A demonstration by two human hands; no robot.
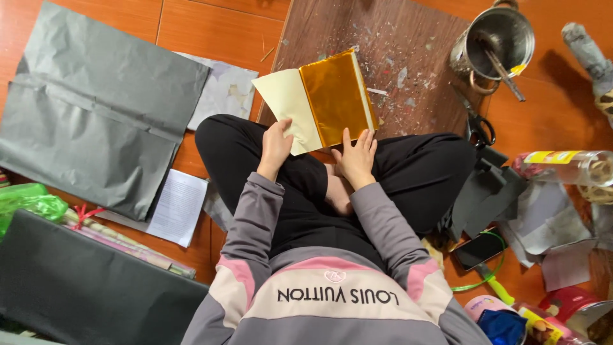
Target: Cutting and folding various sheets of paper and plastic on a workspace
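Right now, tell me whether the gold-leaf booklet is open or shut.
Open: the booklet shows a cream page beside a gold sheet, left hand lifting the page.

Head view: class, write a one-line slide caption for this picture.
Seated cross-legged, left hand and right hand hold open a gold-leaf booklet above a flake-strewn wooden board.

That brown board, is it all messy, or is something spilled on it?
Yes. The brown board is littered with small pale flakes and scraps, scattered mostly beside the booklet of gold sheets that the left hand and right hand hold open. They look like torn bits, not liquid.
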